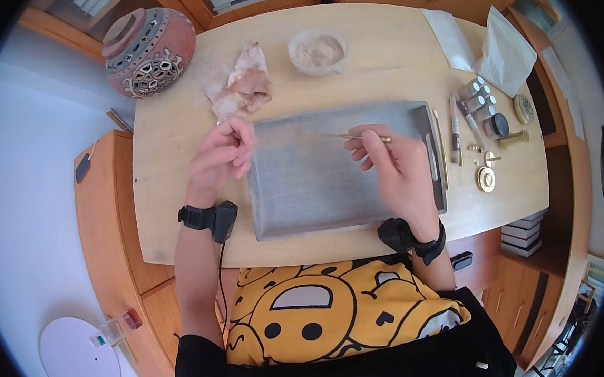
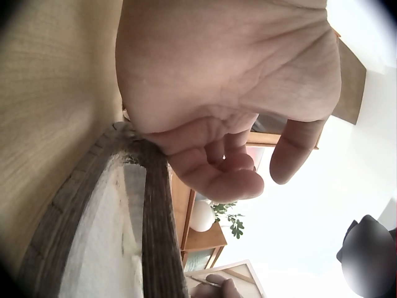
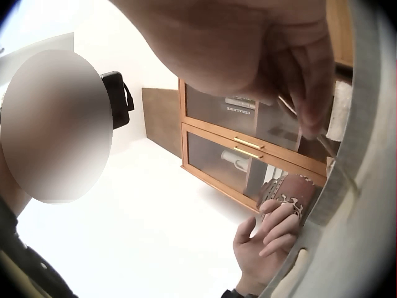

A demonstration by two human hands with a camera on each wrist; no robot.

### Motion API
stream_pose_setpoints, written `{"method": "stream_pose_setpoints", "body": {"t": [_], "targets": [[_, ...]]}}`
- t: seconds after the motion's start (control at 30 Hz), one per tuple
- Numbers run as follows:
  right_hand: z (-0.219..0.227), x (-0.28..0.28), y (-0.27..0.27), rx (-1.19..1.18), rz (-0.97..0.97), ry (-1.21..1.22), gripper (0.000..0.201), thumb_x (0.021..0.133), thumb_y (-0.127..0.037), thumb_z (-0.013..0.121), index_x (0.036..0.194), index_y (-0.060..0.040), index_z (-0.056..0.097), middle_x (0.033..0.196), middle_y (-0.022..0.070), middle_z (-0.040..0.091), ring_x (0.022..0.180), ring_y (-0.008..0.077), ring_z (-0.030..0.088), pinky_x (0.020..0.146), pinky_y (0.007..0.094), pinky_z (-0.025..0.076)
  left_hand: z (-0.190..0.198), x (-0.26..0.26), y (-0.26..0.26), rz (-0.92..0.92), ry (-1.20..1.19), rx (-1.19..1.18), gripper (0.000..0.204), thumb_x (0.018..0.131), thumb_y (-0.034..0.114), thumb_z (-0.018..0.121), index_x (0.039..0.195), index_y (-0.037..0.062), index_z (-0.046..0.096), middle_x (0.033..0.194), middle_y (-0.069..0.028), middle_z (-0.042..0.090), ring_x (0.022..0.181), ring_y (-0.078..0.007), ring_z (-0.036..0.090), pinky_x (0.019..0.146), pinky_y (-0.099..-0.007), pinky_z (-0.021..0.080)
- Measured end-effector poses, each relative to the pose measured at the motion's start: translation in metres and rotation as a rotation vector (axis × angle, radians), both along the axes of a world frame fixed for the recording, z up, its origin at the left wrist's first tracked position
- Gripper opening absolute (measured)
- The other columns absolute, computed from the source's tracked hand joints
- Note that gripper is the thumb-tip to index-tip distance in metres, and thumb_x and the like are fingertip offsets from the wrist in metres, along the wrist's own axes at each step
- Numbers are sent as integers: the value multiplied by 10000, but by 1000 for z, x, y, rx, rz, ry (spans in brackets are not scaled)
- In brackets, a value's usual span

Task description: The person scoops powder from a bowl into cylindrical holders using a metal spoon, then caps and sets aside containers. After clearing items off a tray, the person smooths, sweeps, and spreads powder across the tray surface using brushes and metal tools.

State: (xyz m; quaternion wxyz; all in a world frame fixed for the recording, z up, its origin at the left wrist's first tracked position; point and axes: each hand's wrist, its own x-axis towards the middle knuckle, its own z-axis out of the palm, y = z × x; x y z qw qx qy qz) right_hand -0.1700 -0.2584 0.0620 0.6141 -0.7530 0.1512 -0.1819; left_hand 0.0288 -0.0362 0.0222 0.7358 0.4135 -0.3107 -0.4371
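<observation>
Thumb and fingers of my right hand (image 1: pixel 399 165) pinch a slim brass-coloured tool (image 1: pixel 337 135) over the right part of the grey tray (image 1: pixel 309 188). Its thin end points left; the exact kind of tool cannot be told. In the right wrist view the tool (image 3: pixel 329 146) slants down from the fingers toward the tray. My left hand (image 1: pixel 218 155) holds nothing, its fingers loosely bent beside the tray's left rim. From the left wrist view, the little-finger side of this hand (image 2: pixel 229 74) is right at the tray's dark wooden corner (image 2: pixel 155 205).
A stained, crumpled cloth (image 1: pixel 244 85) and a bowl of pale powder (image 1: pixel 318 51) lie behind the tray. A patterned clay pot (image 1: pixel 148 54) stands back left. On the right are small jars (image 1: pixel 476 102), two pens (image 1: pixel 455 131), brass pieces (image 1: pixel 485 178) and a white bag (image 1: pixel 506 50).
</observation>
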Motion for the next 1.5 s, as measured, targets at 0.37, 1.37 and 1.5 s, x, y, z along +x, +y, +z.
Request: {"method": "stream_pose_setpoints", "body": {"t": [0.37,1.37,1.5], "targets": [[3,2,10,-3,-34,-72,239,979,-173,566,950,27,693,764,149,699,665,244,678,639,327,518,1,-2,-2,12,24,11,296,832,213,666,954,7,491,788,-24,399,659,-92,415,448,-198,397],[11,-26,-45,90,-1,44,287,1003,-181,531,962,58,683,768,84,697,651,123,627,609,256,505,0,-3,-1,8,30,1,303,839,227,662,952,2,493,812,-31,401,673,-95,408,446,-190,398],[15,-23,-48,-15,127,240,279,1004,-173,527,979,59,680,776,92,695,654,129,628,626,259,511,2,-1,-1,4,27,1,307,834,222,667,956,4,489,808,-31,402,672,-93,406,446,-187,392]]}}
